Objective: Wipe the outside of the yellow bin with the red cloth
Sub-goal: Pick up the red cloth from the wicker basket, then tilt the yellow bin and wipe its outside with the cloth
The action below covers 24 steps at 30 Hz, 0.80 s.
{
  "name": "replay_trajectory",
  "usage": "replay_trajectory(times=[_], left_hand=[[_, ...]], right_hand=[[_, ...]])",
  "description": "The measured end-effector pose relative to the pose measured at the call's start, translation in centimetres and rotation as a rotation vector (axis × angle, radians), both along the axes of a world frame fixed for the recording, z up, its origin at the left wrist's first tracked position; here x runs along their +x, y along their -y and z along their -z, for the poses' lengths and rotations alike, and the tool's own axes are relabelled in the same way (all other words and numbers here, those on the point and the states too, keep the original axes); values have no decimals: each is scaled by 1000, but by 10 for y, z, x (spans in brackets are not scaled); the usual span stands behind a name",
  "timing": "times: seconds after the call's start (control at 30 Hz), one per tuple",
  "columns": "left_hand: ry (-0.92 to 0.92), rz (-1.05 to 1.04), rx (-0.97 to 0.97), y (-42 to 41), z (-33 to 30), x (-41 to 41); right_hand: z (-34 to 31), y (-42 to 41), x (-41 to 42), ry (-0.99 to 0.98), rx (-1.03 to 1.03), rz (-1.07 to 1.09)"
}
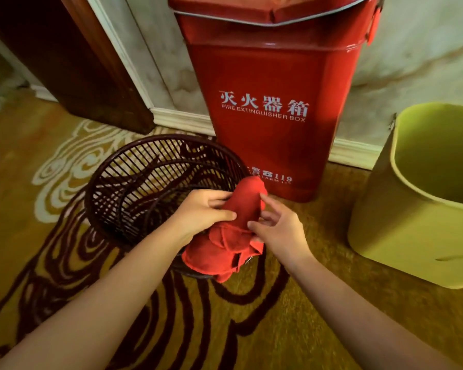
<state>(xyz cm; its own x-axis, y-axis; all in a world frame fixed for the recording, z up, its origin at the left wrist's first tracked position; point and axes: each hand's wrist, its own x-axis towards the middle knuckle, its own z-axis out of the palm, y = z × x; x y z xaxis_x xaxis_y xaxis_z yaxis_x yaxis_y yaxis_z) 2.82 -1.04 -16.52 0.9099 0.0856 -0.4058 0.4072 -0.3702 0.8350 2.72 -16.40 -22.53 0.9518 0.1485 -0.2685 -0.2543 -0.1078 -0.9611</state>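
Note:
The red cloth (233,236) is bunched up in the middle of the view, over the near rim of a dark wicker basket. My left hand (202,210) grips its upper part from the left. My right hand (274,227) pinches its right edge with the fingertips, the other fingers spread. The yellow bin (401,225) stands on the carpet at the right, open at the top, with nothing visible inside, and well apart from both hands.
A dark slatted wicker basket (123,182) stands under and left of the cloth. A tall red fire extinguisher box (267,76) stands against the wall behind it. A dark wooden door frame (72,60) is at the far left. Patterned carpet (225,316) covers the floor.

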Motion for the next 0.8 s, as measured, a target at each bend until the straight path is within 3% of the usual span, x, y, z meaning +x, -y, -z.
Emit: replay_trajectory(times=[0.1, 0.2, 0.3, 0.4, 0.57, 0.73, 0.8], left_hand=[[51, -24, 21, -2, -5, -5], [41, -38, -89, -2, -10, -10], [-13, 80, -244, 8, -22, -13], [-19, 272, -329, 24, -34, -12], [48, 335, -360, 46, -32, -10], [-24, 398, -349, 83, -18, -16], [69, 500, -223, 102, -20, -18]], right_hand=[[-4, 6, -2, 39, 54, -33], [-13, 26, -9, 50, 121, -101], [-29, 52, -13, 288, 7, -67], [-54, 76, -5, 456, -70, -196], [-82, 112, -11, 306, 9, -204], [-81, 151, -37, 148, 42, -170], [-77, 169, -50, 104, 55, -107]])
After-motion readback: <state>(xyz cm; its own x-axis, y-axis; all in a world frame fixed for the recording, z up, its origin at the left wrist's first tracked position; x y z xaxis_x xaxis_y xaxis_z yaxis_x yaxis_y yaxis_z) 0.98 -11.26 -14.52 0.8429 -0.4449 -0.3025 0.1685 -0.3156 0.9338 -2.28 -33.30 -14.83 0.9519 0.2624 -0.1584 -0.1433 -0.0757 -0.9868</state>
